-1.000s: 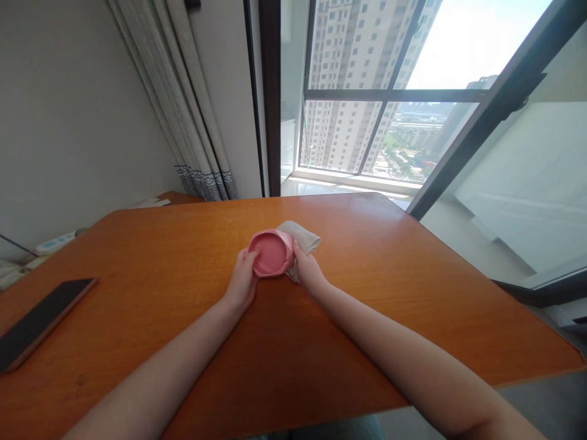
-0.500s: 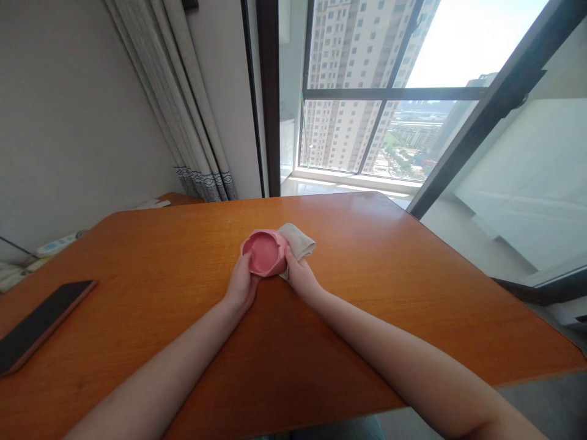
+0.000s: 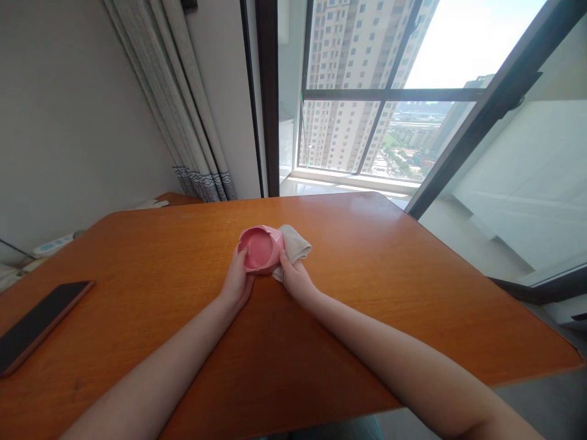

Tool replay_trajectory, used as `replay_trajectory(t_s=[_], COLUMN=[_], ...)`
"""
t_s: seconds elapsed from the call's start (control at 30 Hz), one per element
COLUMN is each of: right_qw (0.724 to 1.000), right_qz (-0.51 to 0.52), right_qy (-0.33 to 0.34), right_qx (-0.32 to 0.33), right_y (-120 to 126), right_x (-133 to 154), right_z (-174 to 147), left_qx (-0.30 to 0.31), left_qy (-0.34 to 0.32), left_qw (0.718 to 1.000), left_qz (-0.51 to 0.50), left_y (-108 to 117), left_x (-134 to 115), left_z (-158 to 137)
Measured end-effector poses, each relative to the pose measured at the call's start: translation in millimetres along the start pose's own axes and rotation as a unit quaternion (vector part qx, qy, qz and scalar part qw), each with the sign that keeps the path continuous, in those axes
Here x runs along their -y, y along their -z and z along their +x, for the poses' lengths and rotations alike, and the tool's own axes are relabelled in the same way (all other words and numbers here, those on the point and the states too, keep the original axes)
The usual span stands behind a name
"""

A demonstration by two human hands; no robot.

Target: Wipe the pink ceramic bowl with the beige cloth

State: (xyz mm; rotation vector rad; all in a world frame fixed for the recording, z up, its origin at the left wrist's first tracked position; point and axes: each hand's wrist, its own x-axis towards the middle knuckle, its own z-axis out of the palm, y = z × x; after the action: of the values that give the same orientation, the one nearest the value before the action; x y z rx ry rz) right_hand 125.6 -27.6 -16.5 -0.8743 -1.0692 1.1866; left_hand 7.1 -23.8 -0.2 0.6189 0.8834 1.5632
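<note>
A pink ashtray (image 3: 259, 248), faceted outside with a round hollow and notches in its rim, is tilted so that its inside faces me. My left hand (image 3: 235, 278) grips its left side, thumb over the rim and fingers underneath. On the other side, my right hand (image 3: 296, 276) is closed on a folded light grey cloth (image 3: 296, 243) and presses it to the ashtray's outer wall. The right thumb lies at the ashtray's edge, while most of the right fingers are hidden behind the cloth.
Both hands work above a brown wooden table (image 3: 367, 256). A dark phone (image 3: 43, 324) lies at the left. Beyond the left edge is a white power strip (image 3: 55, 244). A curtain (image 3: 197, 122) and a large window (image 3: 367, 134) stand behind the table.
The ashtray, the cloth and both hands have shifted slightly to the left, and the ashtray has turned a little. Both grips stay the same.
</note>
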Motion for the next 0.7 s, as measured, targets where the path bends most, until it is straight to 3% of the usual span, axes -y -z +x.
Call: replay_trajectory(t_s=[0.1, 0.23, 0.47, 0.7], right_qw=[0.999, 0.998, 0.998, 0.995], right_qz=[-0.022, -0.042, -0.046, -0.077], right_qy=[0.013, 0.021, 0.017, 0.054], right_qx=[-0.027, -0.028, 0.026, -0.041], right_y=[6, 12, 1, 13], right_x=[7, 14, 11, 27], right_z=[2, 6, 1, 6], left_qx=[0.018, -0.004, -0.077, 0.048], left_qy=[0.014, -0.009, 0.011, 0.041], left_qw=[0.999, 0.997, 0.997, 0.995], left_qz=[0.040, 0.074, -0.002, 0.072], left_y=[2, 5, 0, 0], left_x=[3, 8, 2, 4], left_z=[1, 1, -3, -2])
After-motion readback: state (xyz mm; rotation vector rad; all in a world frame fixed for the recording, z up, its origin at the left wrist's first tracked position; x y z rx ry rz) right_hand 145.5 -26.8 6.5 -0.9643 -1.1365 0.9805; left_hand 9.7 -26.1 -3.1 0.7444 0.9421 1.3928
